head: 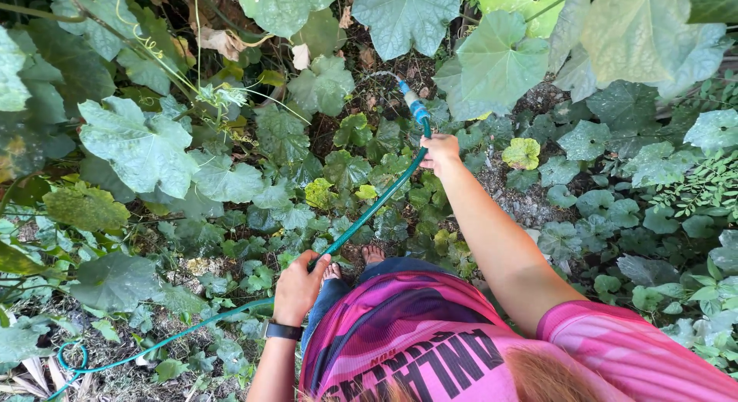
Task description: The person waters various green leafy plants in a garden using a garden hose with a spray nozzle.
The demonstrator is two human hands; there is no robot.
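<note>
A green garden hose runs from the ground at lower left up to a blue nozzle pointed into broad-leafed vines. My right hand is stretched forward and grips the hose just behind the nozzle. My left hand, with a dark watch on the wrist, holds the hose lower down near my body. A thin stream of water leaves the nozzle toward the upper left. My bare feet stand on the soil below.
Large green vine leaves cover the ground and hang overhead on all sides. Patches of bare soil and dry litter show between them. The hose loops on the ground at the lower left.
</note>
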